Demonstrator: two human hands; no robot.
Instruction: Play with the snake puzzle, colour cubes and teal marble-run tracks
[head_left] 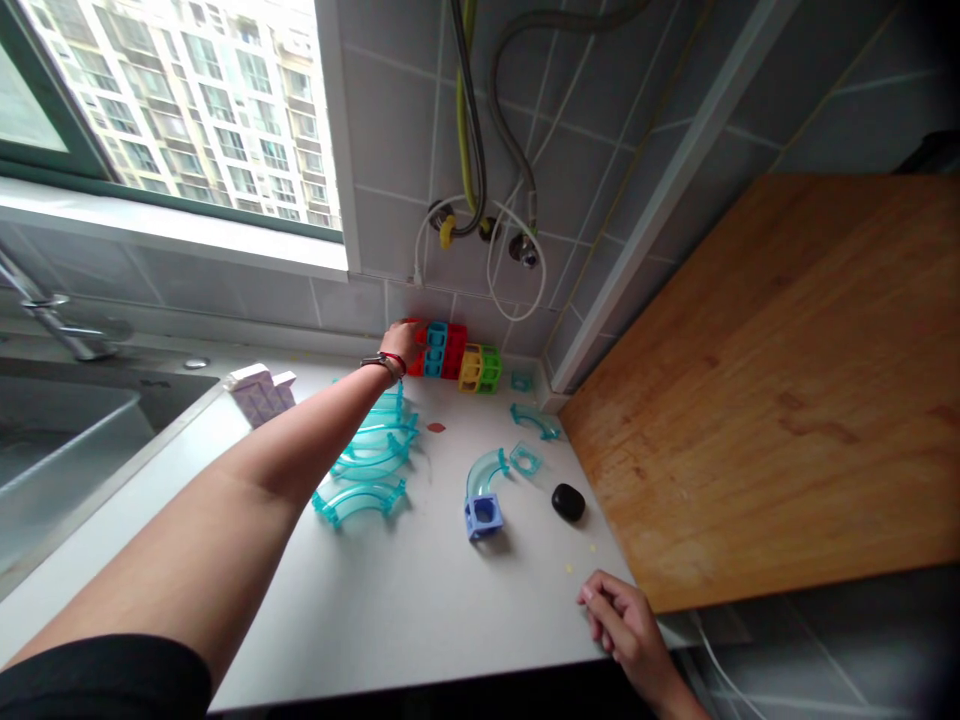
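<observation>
My left hand [405, 343] reaches across to the wall, its fingers curled over a red block [418, 366] at the left end of a row of cube blocks. Beside it stand a blue column of blocks [435, 350] and more red blocks [454, 352], then yellow blocks [470, 368] and green blocks [490, 369]. Near the front edge of the counter rests my right hand [621, 622], its fingers curled in with nothing visible in them. A purple cube block [484, 516] joins a curved clear-teal track piece [486, 470]. Several more curved track pieces [365, 498] lie below my left forearm.
Right of centre are a black rounded object [568, 502], a flat teal square [526, 458] and another curved piece [535, 422]. A wooden board [780, 400] leans along the right. At left are a patterned box [259, 392] and the sink [172, 405]. Hoses [469, 110] hang above.
</observation>
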